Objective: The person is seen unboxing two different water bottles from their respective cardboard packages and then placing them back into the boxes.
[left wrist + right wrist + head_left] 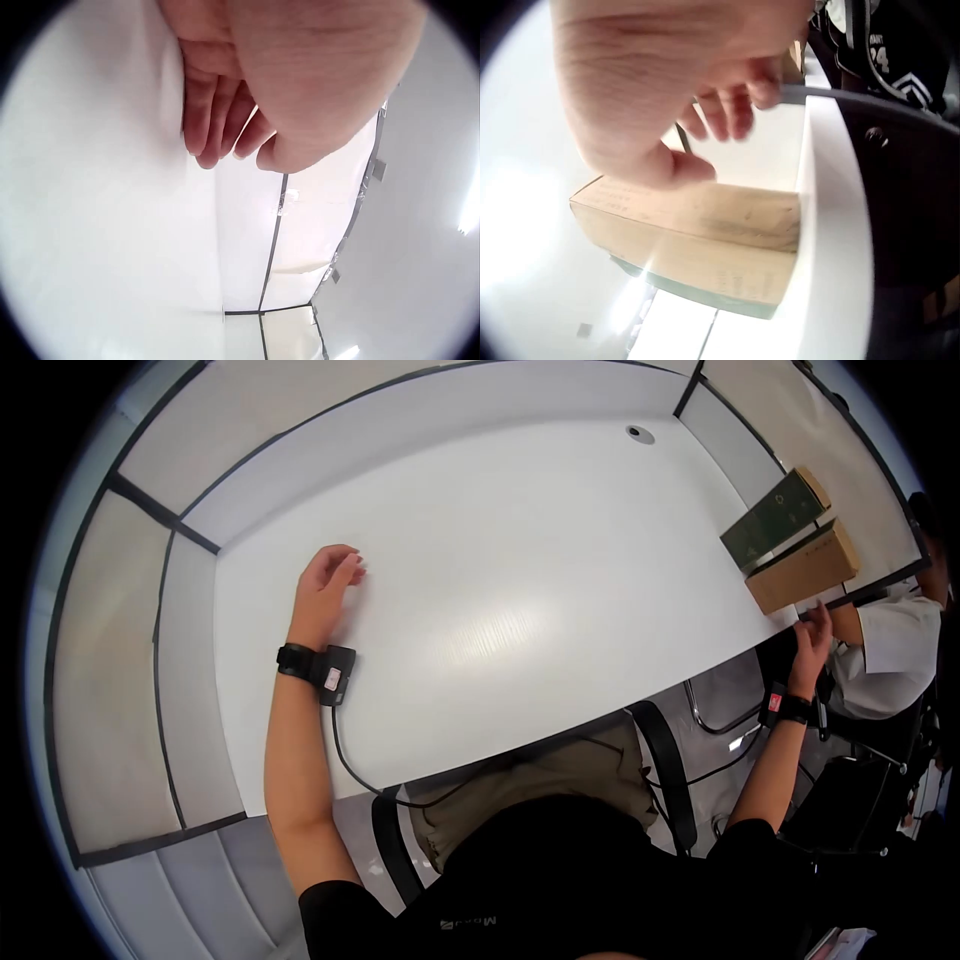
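On the left side of the white table [480, 550], my left hand [325, 588] rests with loosely bent fingers [201, 120] and nothing in them. My right hand [812, 648] is beyond the table's right edge, close to the near end of a brown cardboard box [803, 570]. In the right wrist view its fingers [739, 116] are spread and slightly bent, apart from the box and holding nothing. A dark green box [775, 520] stands just behind the brown one, both lying lengthwise at the table's right side.
Pale partition panels [440, 420] with dark frames surround the table at the back and sides. A round cable grommet [640, 435] sits near the far right corner. Another person's white sleeve [895, 640] is close beyond my right hand. A cable [345, 755] trails from my left wrist.
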{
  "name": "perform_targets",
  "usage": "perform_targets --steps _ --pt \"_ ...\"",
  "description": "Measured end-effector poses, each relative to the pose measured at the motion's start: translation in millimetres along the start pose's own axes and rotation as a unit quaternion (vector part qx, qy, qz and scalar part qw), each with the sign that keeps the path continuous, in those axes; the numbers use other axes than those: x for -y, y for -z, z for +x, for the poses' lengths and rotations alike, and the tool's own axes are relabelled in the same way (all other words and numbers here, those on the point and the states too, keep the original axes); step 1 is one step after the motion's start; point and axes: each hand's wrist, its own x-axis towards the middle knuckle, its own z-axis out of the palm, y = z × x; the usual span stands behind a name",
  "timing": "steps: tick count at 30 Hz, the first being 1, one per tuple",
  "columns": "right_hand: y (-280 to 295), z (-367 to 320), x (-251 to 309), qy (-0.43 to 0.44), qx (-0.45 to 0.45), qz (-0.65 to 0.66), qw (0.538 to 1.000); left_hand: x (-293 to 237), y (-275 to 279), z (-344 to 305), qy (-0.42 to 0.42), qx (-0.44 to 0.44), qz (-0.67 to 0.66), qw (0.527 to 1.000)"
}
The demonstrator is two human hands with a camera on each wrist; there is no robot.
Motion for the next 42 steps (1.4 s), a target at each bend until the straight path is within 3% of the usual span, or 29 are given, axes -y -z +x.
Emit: perform_targets --steps 2,4,6,7,10,11,13,19,24,25,26,28,31,33,34,35,37,40,41,42 --pt "24.2 -6.0 -21.3 -0.013 -0.141 -0.015 0.990 -0.5 -2.7 0.8 -0.010 0.007 -0.002 1.000" --pt "71.3 11.1 -65.6 -0.098 -0.224 -0.060 0.968 1.9 3.1 0.3 -0.017 0.010 -0.005 1.000" --pt "81.1 26.7 -58.2 -0.262 -0.243 0.022 0.934 4.4 3.7 1.7 -0.027 0.015 -0.014 0.999" --pt "101.8 27.1 -95.4 -0.227 -0.147 0.044 0.962 -3.8 2.0 -1.3 -0.021 0.014 -0.001 1.000" --pt "90.0 60.0 -80.0 -0.389 -0.162 0.180 0.889 -4.6 0.0 -2.5 -0.002 -0.001 -0.003 1.000" --pt "111.5 72.2 -133.1 -0.363 -0.096 0.192 0.907 -4.2 -3.2 0.2 -0.010 0.000 -0.006 1.000" --pt "112.1 86.7 -136.3 -0.334 -0.016 0.187 0.924 -1.0 -4.0 0.5 -0.019 0.000 -0.008 1.000" --pt "114.1 113.3 -150.3 -0.282 0.029 0.166 0.944 -7.1 -0.9 -6.6 -0.015 0.016 -0.014 1.000" --pt "130.6 117.8 -193.0 -0.248 0.110 0.132 0.953 -8.9 0.5 -8.6 -0.006 0.032 0.002 0.999" --pt "119.5 111.4 -179.8 -0.255 0.129 0.143 0.948 -8.0 1.0 -7.9 -0.007 0.034 0.002 0.999" --pt "114.6 103.5 -161.0 -0.312 0.083 0.220 0.920 -7.8 1.7 -8.1 -0.006 0.033 0.002 0.999" --pt "78.6 76.7 -71.2 -0.402 -0.042 0.372 0.836 -9.5 1.0 -8.4 -0.004 0.033 0.001 0.999" --pt "114.8 78.7 -108.1 -0.413 -0.050 0.386 0.823 -6.4 0.9 -7.0 0.002 0.037 -0.022 0.999" --pt "154.3 71.9 -157.3 -0.307 0.025 0.234 0.922 -8.0 0.0 -7.8 -0.004 0.035 -0.029 0.999" --pt "163.3 56.0 -153.8 -0.169 0.103 0.012 0.980 -8.4 -0.5 -8.6 -0.006 0.034 -0.032 0.999" --pt "171.9 40.0 -149.7 -0.016 0.111 -0.221 0.969 -8.7 -1.0 -9.0 -0.007 0.033 -0.028 0.999" --pt "193.8 10.3 -157.8 -0.026 0.046 -0.184 0.982 -8.9 -2.0 -9.2 -0.007 0.032 -0.022 0.999" --pt "242.7 -45.0 -179.0 0.022 0.000 -0.316 0.949 -7.7 -3.4 -9.9 -0.017 0.033 -0.026 0.999" --pt "216.7 -63.4 -128.7 -0.148 -0.063 0.006 0.987 -7.0 -3.7 -9.8 -0.018 0.031 -0.027 0.999" --pt "192.9 -83.0 -80.5 -0.246 -0.231 0.330 0.881 -7.4 -3.7 -10.4 -0.018 0.030 -0.027 0.999"
